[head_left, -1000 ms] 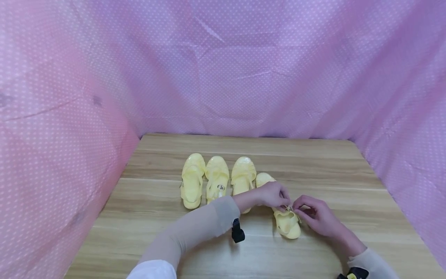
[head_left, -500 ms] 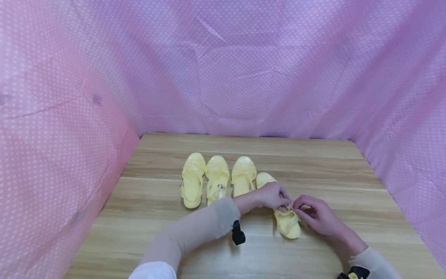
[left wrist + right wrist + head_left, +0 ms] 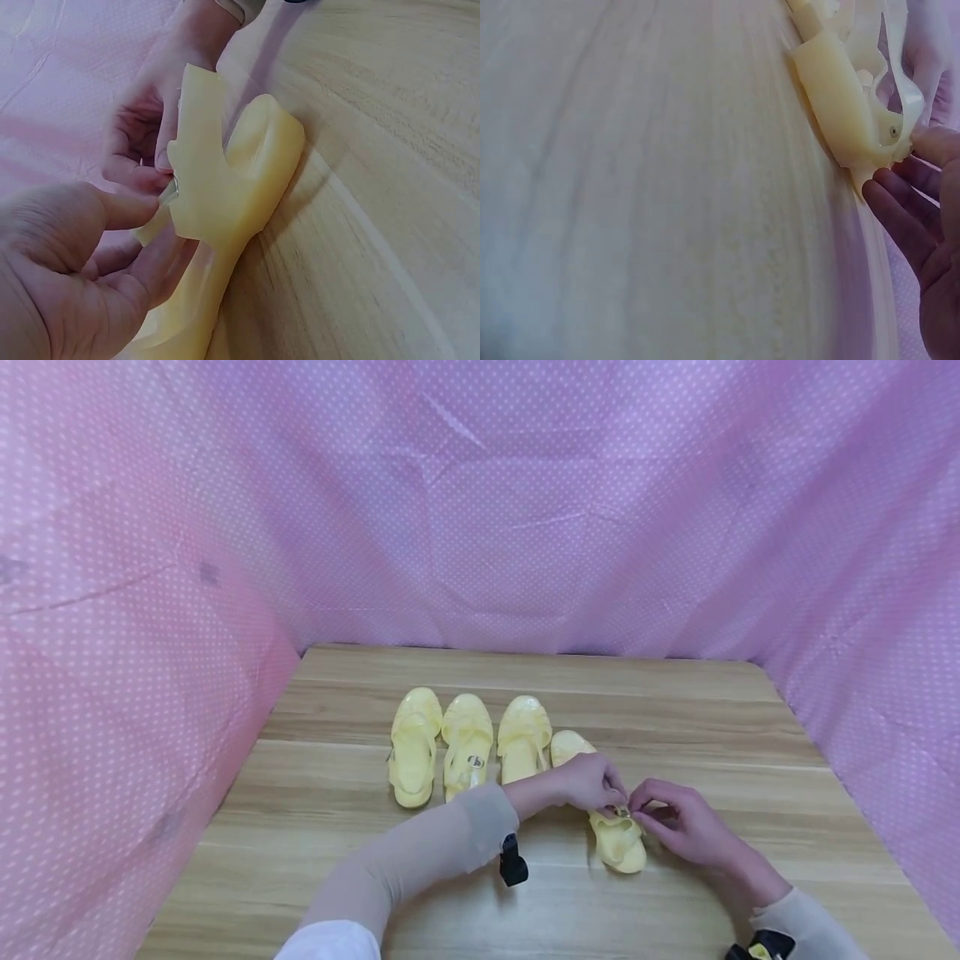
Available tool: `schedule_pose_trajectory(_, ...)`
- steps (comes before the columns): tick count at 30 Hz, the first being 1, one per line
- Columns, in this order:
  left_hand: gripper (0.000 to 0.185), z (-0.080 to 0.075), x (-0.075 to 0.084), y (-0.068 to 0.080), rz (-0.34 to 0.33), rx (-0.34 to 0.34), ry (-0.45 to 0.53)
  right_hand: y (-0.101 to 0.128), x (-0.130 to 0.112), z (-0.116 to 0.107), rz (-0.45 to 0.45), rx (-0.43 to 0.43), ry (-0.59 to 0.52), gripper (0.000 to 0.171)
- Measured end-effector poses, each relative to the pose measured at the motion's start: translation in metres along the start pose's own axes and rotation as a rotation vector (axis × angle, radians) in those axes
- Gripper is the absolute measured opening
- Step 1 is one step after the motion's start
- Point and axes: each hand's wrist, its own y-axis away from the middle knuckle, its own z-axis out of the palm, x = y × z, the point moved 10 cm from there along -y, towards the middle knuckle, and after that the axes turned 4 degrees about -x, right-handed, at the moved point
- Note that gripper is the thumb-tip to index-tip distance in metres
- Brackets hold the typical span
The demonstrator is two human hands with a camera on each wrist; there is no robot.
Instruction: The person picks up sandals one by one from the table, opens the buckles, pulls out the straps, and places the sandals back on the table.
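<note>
Pink polka-dot fabric (image 3: 480, 510) drapes the back and both sides here, closing in a pale wood-grain bench (image 3: 675, 710). 4 yellow jelly sandals sit on it: 3 in a neat row, toes pointing away (image 3: 467, 745), and the 4th sandal (image 3: 619, 842) at the right end, nearer the person and angled a little, flat on the bench.

Both hands are on that one. The left hand (image 3: 592, 781) pinches its thin ankle strap (image 3: 154, 223) between thumb and fingers; the right hand (image 3: 678, 827) meets it from the other side, fingertips nipping at the strap's buckle end beside the heel cup (image 3: 840, 105).

This looks like soft moulded plastic: light, bendy and glossy, so likely a bit slippery. The strap flexes easily in the wrist views, while the sole and heel wall look firmer. The strap end and buckle are the fiddly spots; the heel cup seems the steadier place to take hold. Nothing fragile, I'd judge, though a thin strap could tear if yanked.

The bench is smooth and level, so a light shoe may slide when tugged.
</note>
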Motion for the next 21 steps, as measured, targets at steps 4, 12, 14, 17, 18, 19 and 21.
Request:
schedule_pose_trajectory(4, 0.011, 0.000, -0.003, 0.000, -0.002, 0.010, 0.082, 0.000, -0.001, 0.001, -0.009, -0.001, 0.026, 0.040)
schedule_pose_trajectory(12, 0.012, 0.000, 0.005, -0.002, 0.023, 0.019, -0.096, 0.001, -0.001, 0.001, -0.011, 0.008, 0.033, 0.040)
schedule_pose_trajectory(14, 0.011, 0.000, 0.005, -0.001, 0.026, 0.014, -0.082, 0.001, -0.001, 0.001, -0.010, 0.006, 0.035, 0.040)
schedule_pose_trajectory(17, 0.010, -0.001, 0.001, 0.001, 0.017, 0.005, 0.002, 0.000, -0.002, 0.002, -0.009, 0.001, 0.028, 0.040)
schedule_pose_trajectory(18, 0.010, -0.002, 0.000, 0.001, 0.014, 0.004, 0.026, 0.000, -0.003, 0.002, -0.014, 0.001, 0.029, 0.040)
schedule_pose_trajectory(19, 0.011, -0.002, -0.002, 0.001, 0.011, 0.002, 0.058, 0.000, -0.004, 0.002, -0.026, 0.002, 0.029, 0.040)
schedule_pose_trajectory(21, 0.012, -0.002, -0.005, 0.002, 0.001, 0.003, 0.114, -0.001, -0.007, 0.002, -0.048, 0.004, 0.031, 0.040)
